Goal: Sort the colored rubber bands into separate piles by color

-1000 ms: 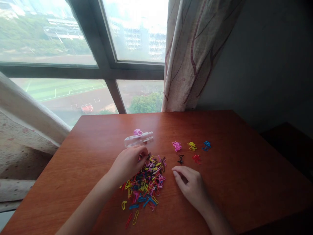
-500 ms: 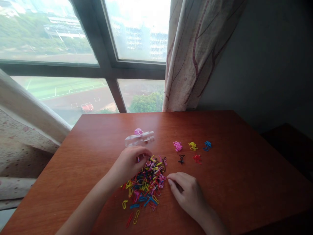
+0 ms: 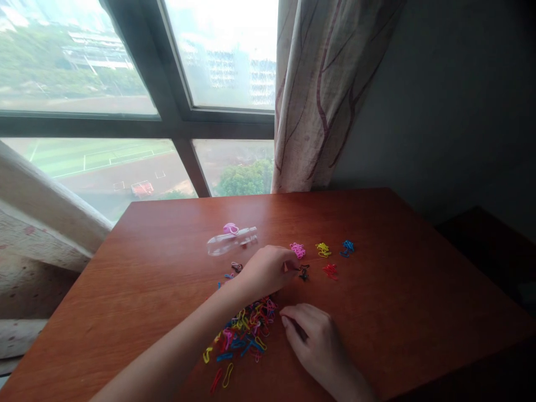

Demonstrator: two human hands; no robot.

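Black bands (image 3: 304, 274) lie just beside the left hand (image 3: 268, 270), which has crossed from the mixed pile (image 3: 247, 324), shifting work to this single-colour group; its fingertips pinch, contents unclear. The right hand (image 3: 313, 336), fingertips drawn together, rests beside the pile.

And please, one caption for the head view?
Left hand beside black loops, right hand beside a colourful mixed pile.

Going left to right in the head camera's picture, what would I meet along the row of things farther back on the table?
Clear container → pile of pink loops → pile of yellow loops → pile of blue loops.
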